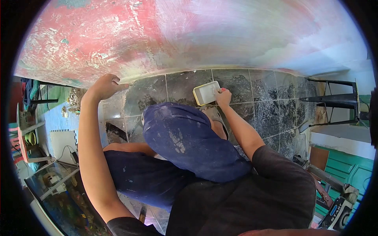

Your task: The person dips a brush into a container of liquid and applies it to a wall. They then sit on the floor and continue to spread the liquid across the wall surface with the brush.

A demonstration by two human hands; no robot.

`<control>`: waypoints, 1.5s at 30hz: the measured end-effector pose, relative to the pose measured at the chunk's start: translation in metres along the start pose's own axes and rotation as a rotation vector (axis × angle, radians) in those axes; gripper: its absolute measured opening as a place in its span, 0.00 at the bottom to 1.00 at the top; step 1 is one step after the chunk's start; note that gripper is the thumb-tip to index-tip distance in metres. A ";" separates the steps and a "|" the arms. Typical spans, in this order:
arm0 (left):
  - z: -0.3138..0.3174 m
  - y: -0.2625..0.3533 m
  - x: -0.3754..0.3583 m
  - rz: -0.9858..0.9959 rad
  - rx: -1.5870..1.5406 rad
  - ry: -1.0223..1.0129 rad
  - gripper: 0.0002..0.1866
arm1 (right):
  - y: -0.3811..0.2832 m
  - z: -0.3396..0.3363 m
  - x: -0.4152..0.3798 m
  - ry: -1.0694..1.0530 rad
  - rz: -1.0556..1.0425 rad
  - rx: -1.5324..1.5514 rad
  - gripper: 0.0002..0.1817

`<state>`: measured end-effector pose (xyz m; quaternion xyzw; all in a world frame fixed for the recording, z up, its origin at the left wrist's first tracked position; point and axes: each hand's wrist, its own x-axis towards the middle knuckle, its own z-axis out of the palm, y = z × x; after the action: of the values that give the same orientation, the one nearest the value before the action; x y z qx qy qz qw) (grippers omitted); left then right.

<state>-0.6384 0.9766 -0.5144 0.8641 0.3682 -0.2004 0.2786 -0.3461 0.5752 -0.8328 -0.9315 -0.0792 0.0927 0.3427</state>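
Note:
My right hand point(223, 97) is closed at the right side of a shallow rectangular tub point(196, 95) with a yellowish rim and whitish contents. A bit of red shows at its fingers, apparently the handle of a tool dipping into the tub; the tool's kind is hidden. My left hand point(105, 87) is raised by the lower part of the wall point(157, 43), its thumb apart from its bent fingers and nothing visible in it. The wall is patchy, pink and red on the left, with whitish smears towards the right.
Dark, stained floor tiles point(236, 82) run along the wall. My knee point(177, 126) in blue trousers is close to the tub, beside my sandalled foot point(214, 118). A black metal stand point(334, 98) is at right. A glass-topped table point(59, 192) stands at lower left.

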 end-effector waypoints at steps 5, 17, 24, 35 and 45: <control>-0.002 0.008 -0.004 0.006 -0.010 0.014 0.44 | 0.005 -0.003 -0.011 0.083 -0.075 -0.024 0.19; -0.001 0.007 -0.003 -0.010 0.001 0.002 0.44 | 0.001 -0.007 -0.012 0.040 -0.117 0.097 0.15; -0.001 0.007 -0.002 0.010 -0.010 0.013 0.44 | 0.001 -0.011 -0.016 -0.017 -0.205 -0.004 0.16; -0.002 0.005 -0.005 -0.002 -0.010 0.017 0.44 | 0.016 -0.037 0.008 -0.042 -0.176 0.007 0.18; -0.001 0.009 -0.003 -0.002 0.024 0.005 0.44 | 0.015 -0.065 0.010 -0.152 -0.091 0.173 0.13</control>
<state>-0.6330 0.9703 -0.5092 0.8675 0.3672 -0.2030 0.2672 -0.3205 0.5258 -0.7952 -0.8842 -0.1387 0.1537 0.4188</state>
